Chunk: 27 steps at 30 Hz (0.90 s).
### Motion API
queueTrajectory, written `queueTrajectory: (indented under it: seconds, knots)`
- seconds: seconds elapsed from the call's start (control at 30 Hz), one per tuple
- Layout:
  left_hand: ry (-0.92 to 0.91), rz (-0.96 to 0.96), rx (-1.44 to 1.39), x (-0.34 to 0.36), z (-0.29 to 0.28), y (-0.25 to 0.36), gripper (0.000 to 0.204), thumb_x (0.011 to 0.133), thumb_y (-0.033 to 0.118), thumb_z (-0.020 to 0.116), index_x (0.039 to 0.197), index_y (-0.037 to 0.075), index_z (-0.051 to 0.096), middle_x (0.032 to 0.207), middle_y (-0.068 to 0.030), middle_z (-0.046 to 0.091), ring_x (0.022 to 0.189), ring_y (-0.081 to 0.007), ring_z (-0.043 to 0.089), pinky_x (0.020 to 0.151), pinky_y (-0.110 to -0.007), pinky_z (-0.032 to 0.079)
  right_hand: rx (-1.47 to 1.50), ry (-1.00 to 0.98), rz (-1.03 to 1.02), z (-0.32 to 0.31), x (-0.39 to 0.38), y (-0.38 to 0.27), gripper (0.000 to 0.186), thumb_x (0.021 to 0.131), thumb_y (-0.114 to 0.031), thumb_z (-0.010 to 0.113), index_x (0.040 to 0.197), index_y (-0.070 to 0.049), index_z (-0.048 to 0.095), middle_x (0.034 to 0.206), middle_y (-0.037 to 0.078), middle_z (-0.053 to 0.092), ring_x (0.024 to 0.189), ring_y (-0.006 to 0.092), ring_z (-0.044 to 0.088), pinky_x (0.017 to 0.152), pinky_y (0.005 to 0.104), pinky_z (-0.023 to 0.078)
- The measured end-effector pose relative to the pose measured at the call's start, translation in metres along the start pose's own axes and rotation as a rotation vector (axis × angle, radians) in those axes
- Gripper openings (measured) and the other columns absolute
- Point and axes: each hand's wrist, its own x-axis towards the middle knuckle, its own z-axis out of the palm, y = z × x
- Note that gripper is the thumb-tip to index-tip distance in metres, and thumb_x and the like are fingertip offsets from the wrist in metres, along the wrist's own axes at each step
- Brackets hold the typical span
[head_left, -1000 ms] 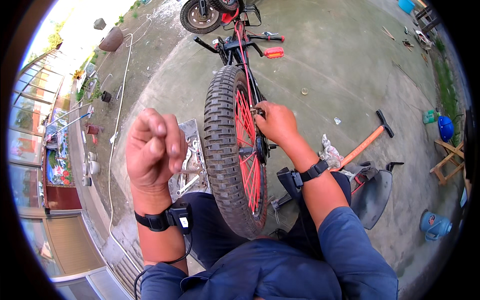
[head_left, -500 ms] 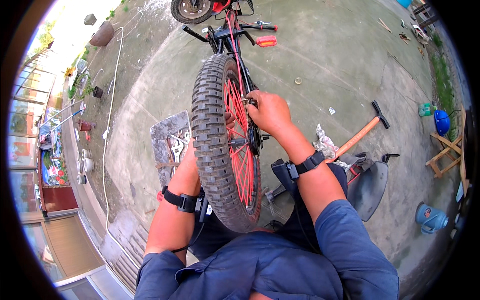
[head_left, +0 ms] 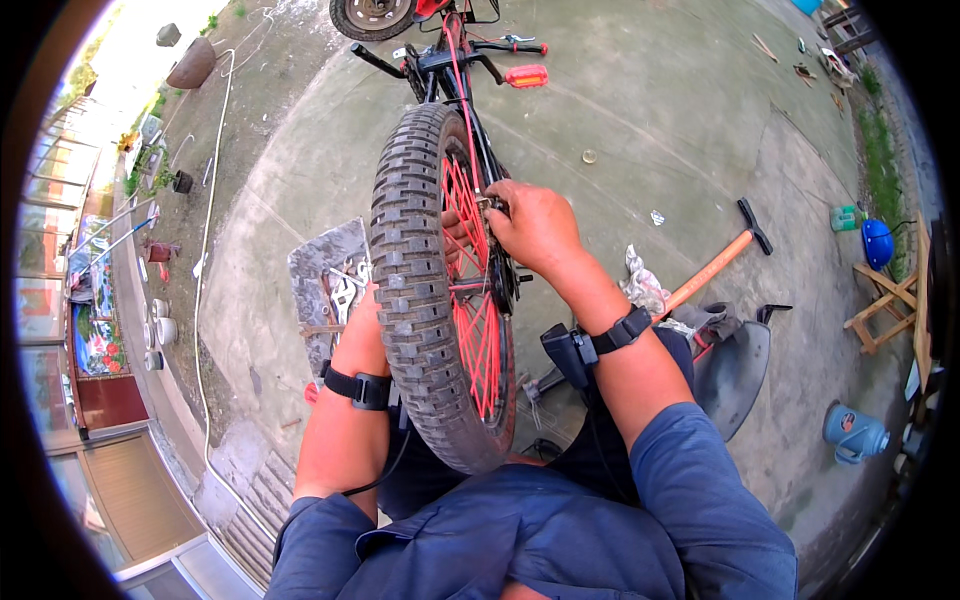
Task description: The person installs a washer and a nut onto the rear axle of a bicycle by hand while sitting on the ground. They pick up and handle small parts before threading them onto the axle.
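A bicycle stands with its fat knobby tyre [head_left: 408, 285] upright before me, red spokes [head_left: 470, 355] beside it. My right hand [head_left: 530, 225] is closed on a small metal fitting [head_left: 492, 204] on the black frame, where a red cable runs down. Behind the tyre, my left hand [head_left: 455, 232] shows only fingers, loosely extended among the spokes and apparently holding nothing; the tyre hides its palm. Left of the wheel lies a grey tray [head_left: 318, 255] of wrenches [head_left: 346, 285]. A red pedal [head_left: 526, 76] sticks out farther up the bicycle.
An orange-handled tool [head_left: 705, 272], rags [head_left: 644, 282] and a dark curved panel [head_left: 730, 380] lie at my right, near a wooden stand [head_left: 880, 305], blue helmet [head_left: 877, 240] and blue jug [head_left: 852, 430]. A white hose [head_left: 206, 330] runs along the left, beside pots [head_left: 160, 330].
My left hand has moved from left of the tyre to behind it, among the spokes. The bicycle appears shifted slightly left and up in view, with my right hand still at the fitting.
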Motion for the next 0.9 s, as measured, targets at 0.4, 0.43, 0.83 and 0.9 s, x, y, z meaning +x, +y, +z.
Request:
queueTrajectory:
  seconds: [0.4, 0.43, 0.83, 0.9]
  knots:
    - [-0.207, 0.034, 0.056, 0.01, 0.006, 0.006, 0.064, 0.093, 0.034, 0.067, 0.141, -0.001, 0.046, 0.13, -0.0122, 0.063, 0.114, -0.0225, 0.065, 0.085, -0.029, 0.054, 0.0, -0.006, -0.002, 0.002, 0.0, 0.0, 0.025, 0.081, -0.019, 0.067, 0.103, -0.009, 0.068, 0.093, 0.017, 0.07, 0.087, 0.0375, 0.068, 0.077, 0.0474, 0.055]
    - [-0.198, 0.01, 0.059, 0.016, 0.005, 0.007, 0.062, 0.093, 0.034, 0.066, 0.14, -0.001, 0.047, 0.129, -0.0119, 0.064, 0.112, -0.0216, 0.066, 0.082, -0.027, 0.053, -0.001, -0.001, -0.004, 0.002, 0.0, 0.001, 0.025, 0.081, -0.019, 0.067, 0.104, -0.008, 0.068, 0.093, 0.017, 0.07, 0.087, 0.0375, 0.068, 0.076, 0.0475, 0.055]
    - [-0.229, 0.107, -0.053, 0.006, 0.004, 0.002, 0.051, 0.096, 0.024, 0.059, 0.138, -0.003, 0.05, 0.121, -0.0136, 0.068, 0.102, -0.0186, 0.069, 0.075, -0.022, 0.052, -0.013, -0.022, -0.038, 0.002, 0.001, 0.002, 0.025, 0.083, -0.019, 0.067, 0.105, -0.007, 0.067, 0.093, 0.018, 0.07, 0.087, 0.0378, 0.068, 0.076, 0.0478, 0.054]
    - [-0.224, 0.085, -0.088, 0.009, 0.004, 0.0, 0.049, 0.096, 0.023, 0.058, 0.137, -0.003, 0.05, 0.12, -0.0124, 0.069, 0.1, -0.0169, 0.069, 0.073, -0.022, 0.051, -0.018, -0.025, -0.041, 0.003, 0.001, 0.004, 0.026, 0.083, -0.019, 0.067, 0.106, -0.007, 0.067, 0.094, 0.017, 0.07, 0.087, 0.0378, 0.068, 0.076, 0.0479, 0.054]
